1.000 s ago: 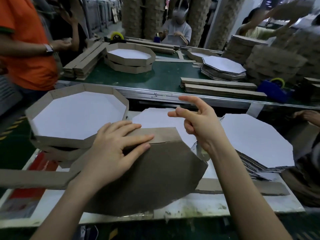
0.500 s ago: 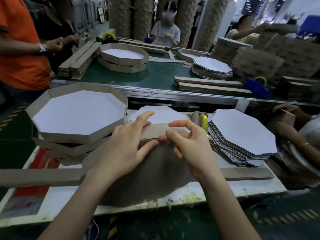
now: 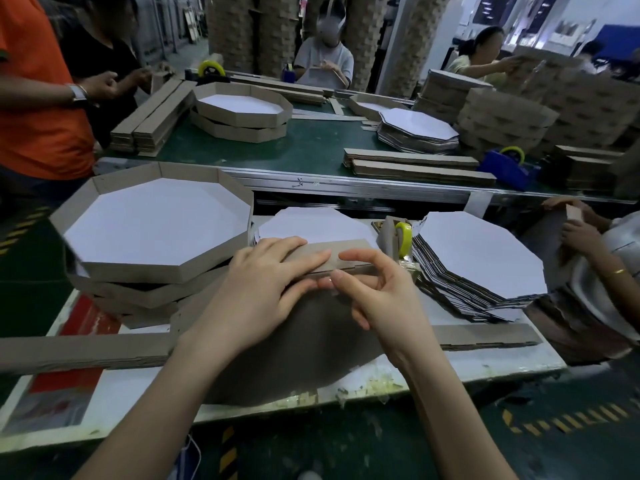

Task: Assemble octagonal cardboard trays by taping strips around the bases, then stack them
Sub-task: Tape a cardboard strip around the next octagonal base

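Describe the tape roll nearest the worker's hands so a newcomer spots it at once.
Start at the white worktable below the green conveyor belt. Just beyond the right hand, left of the slumped stack of flat white octagonal cardboard sheets, stands a yellow tape roll in a tan holder. The other yellow rolls lie farther back, one in a blue dispenser.

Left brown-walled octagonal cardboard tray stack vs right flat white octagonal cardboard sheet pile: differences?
The brown-walled octagonal cardboard tray stack has raised rims; the flat octagonal cardboard sheet pile has none. The tray stack is a few deep layers; the sheet pile is many thin ones, fanned askew. Both are octagonal, white face up, on the white worktable.
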A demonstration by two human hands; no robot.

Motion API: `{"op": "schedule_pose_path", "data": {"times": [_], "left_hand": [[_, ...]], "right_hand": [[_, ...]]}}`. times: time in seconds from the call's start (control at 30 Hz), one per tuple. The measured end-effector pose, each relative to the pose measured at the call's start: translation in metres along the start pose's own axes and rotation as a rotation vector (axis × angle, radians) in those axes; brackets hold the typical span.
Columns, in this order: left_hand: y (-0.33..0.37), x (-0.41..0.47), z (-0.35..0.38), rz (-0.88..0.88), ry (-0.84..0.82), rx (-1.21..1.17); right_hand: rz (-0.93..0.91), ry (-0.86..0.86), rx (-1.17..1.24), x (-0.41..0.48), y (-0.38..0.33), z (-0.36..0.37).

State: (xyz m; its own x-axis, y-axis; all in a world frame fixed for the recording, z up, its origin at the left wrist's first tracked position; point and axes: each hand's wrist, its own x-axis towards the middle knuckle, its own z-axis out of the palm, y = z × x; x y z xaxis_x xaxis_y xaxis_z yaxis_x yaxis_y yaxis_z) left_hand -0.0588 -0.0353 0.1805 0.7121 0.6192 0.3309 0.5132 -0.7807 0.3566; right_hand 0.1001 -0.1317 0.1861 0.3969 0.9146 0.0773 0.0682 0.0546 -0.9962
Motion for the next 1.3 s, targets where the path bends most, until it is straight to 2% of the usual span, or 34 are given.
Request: {"op": "schedule_pose_path", "data": {"times": [0.37, 0.5, 0.57, 0.7, 0.87, 0.97, 1.1, 1.17, 1.23, 1.3], "left_hand": [[-0.003, 0.001, -0.003, -0.022, -0.050, -0.045], [0.013, 0.012, -0.005, -0.147, 0.036, -0.074], [0.025, 0.020, -0.002, -0.161, 0.072, -0.012], [0.025, 0.023, 0.003, -0.148, 0.104, 0.071], [0.017, 0.024, 0.003, -0.104, 0.060, 0.127], [0.012, 0.026, 0.003, -0.084, 0.038, 0.168], [0.011, 0.024, 0.004, -0.058, 0.067, 0.172], [0.011, 0.021, 0.002, -0.061, 0.031, 0.216], [0.010, 0.018, 0.001, -0.071, -0.043, 0.328], [0.013, 0.019, 0.001, -0.081, -0.054, 0.442]], "right_hand": [[-0.115, -0.094, -0.037, 0.004, 0.015, 0.001], [-0.169, -0.112, -0.111, 0.009, 0.017, -0.005], [-0.179, -0.107, -0.134, 0.011, 0.019, -0.008], [-0.223, -0.151, -0.424, 0.008, 0.027, -0.013], [-0.314, 0.017, -0.193, 0.017, 0.020, -0.034], [-0.373, 0.159, -0.276, 0.033, 0.009, -0.040], [-0.325, 0.291, -0.344, 0.049, 0.008, -0.050], [-0.225, 0.207, -0.412, 0.056, 0.009, -0.056], [-0.091, 0.005, -0.515, 0.060, 0.009, -0.060], [-0.032, -0.178, -0.604, 0.061, 0.010, -0.063]]}}
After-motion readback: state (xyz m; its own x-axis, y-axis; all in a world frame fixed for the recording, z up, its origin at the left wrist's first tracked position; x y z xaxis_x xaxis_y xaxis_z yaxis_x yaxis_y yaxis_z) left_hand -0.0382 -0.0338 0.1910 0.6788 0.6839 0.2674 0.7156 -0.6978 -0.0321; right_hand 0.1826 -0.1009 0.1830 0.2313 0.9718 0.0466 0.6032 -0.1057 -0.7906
